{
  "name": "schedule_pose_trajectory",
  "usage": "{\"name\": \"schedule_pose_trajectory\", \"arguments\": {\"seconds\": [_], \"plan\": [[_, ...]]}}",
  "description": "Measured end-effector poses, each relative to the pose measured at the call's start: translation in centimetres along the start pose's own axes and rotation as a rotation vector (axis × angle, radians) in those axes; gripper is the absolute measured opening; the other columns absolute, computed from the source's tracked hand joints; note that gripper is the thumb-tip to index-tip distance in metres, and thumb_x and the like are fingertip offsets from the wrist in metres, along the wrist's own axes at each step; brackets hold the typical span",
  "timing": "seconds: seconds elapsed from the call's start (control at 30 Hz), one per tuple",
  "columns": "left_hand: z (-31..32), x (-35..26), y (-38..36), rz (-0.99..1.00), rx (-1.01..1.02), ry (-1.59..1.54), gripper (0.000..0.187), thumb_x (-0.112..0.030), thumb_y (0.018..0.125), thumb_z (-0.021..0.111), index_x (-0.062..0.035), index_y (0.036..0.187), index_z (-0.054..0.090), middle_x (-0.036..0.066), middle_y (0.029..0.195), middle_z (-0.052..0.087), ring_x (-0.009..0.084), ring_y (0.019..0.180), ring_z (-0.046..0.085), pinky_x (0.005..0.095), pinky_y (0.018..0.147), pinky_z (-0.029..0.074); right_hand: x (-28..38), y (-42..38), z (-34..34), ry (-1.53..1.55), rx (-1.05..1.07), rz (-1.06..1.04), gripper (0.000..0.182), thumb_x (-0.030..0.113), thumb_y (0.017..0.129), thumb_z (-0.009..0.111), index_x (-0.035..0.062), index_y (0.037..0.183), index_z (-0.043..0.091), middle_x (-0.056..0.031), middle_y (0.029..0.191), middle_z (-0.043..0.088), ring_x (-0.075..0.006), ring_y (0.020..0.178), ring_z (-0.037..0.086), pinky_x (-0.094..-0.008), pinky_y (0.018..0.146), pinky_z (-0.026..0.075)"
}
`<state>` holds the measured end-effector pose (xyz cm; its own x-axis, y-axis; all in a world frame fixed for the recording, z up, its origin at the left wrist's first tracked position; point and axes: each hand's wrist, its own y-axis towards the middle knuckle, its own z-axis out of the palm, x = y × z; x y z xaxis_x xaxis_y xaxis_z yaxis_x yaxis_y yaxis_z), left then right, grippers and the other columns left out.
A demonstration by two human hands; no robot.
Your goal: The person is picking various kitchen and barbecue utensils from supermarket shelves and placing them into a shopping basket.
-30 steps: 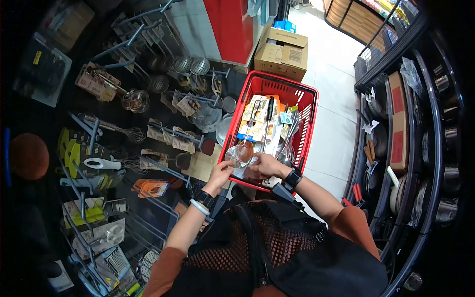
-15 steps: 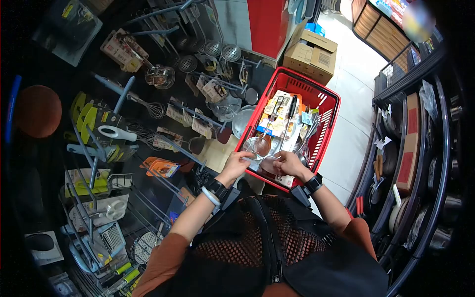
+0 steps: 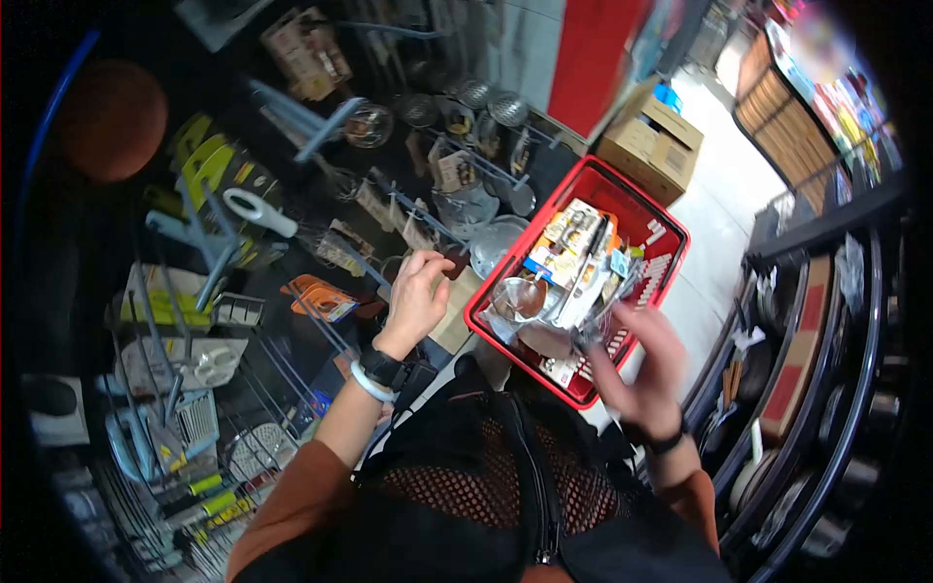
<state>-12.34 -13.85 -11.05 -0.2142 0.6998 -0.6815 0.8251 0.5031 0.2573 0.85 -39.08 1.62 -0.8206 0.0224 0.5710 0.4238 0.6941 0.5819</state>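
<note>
A red shopping basket (image 3: 478,303) stands in front of me, loaded with packaged kitchen tools. Near its front left corner lies a round wire strainer (image 3: 518,298). My left hand (image 3: 418,299) is raised left of the basket, by the hanging rack, fingers loosely bent and nothing visible in them. Over the basket's front right side, my right hand (image 3: 649,367) is blurred by motion, with thumb and fingers apart and no held thing visible. Shiny metal utensils (image 3: 607,291) and a black-handled tool (image 3: 595,238) lie among the packages.
On the left, rack hooks (image 3: 321,131) carry whisks, skimmers, green-handled tools and an orange package (image 3: 319,298). Behind the basket is an open cardboard box (image 3: 651,141). A dark shelf (image 3: 865,321) with pans runs along the right, beside the pale tiled floor (image 3: 714,233).
Both hands have come away from the strainer, which stays in the basket. My left hand has moved left and up, my right hand right and down. The view has shifted.
</note>
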Motion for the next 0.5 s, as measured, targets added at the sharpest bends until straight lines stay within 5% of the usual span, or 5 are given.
{"name": "schedule_pose_trajectory", "arguments": {"seconds": [0.03,0.07,0.17,0.3,0.5], "plan": [[-0.2,0.9,0.0,-0.008,-0.005,0.092,0.024,-0.003,0.071,0.058,-0.0031,0.095,0.06,0.014,0.099,0.052,0.0311,0.095,0.052,0.0361,0.083,0.043,3.5,1.2,-4.0,-0.205,0.301,-0.083,0.031,0.014,0.074,0.064,-0.0029,0.099,0.056,-0.0121,0.079,0.059,-0.0243,0.067,0.056,-0.0347,0.062,0.045],[-0.3,1.8,-0.1,-0.018,-0.007,0.184,0.025,-0.004,0.069,0.059,-0.0035,0.094,0.06,0.014,0.099,0.053,0.0322,0.096,0.051,0.0376,0.084,0.042,5.3,2.7,-5.1,-0.193,0.31,-0.119,0.031,0.014,0.074,0.064,-0.0029,0.099,0.056,-0.0121,0.079,0.059,-0.0243,0.067,0.056,-0.0347,0.062,0.045],[0.9,3.9,-1.1,-0.133,0.059,0.228,0.03,-0.012,0.069,0.063,-0.0069,0.098,0.06,0.013,0.101,0.053,0.0303,0.101,0.048,0.0394,0.087,0.039,9.9,5.6,-4.6,0.316,-0.575,-1.207,0.018,0.016,0.078,0.057,0.004,0.086,0.045,0.0029,0.074,0.05,-0.0072,0.048,0.046,-0.0189,0.047,0.039],[1.7,3.3,-1.8,-0.062,0.114,0.417,0.034,-0.02,0.066,0.067,-0.0112,0.099,0.062,0.009,0.102,0.055,0.0262,0.103,0.048,0.0382,0.086,0.036,10.9,6.2,-3.3,0.429,-0.689,-1.175,0.012,0.01,0.077,0.054,0.0044,0.084,0.047,0.003,0.059,0.048,-0.0056,0.045,0.045,-0.0181,0.044,0.037],[1.8,3.1,-1.8,-0.131,0.146,0.433,0.034,-0.021,0.065,0.066,-0.0125,0.098,0.063,0.007,0.101,0.056,0.024,0.102,0.049,0.0374,0.084,0.035,10.8,6.4,-2.5,0.458,-0.554,-1.035,0.006,0.006,0.079,0.054,0.0067,0.081,0.048,0.0025,0.053,0.046,-0.0063,0.039,0.044,-0.0185,0.041,0.037]]}}
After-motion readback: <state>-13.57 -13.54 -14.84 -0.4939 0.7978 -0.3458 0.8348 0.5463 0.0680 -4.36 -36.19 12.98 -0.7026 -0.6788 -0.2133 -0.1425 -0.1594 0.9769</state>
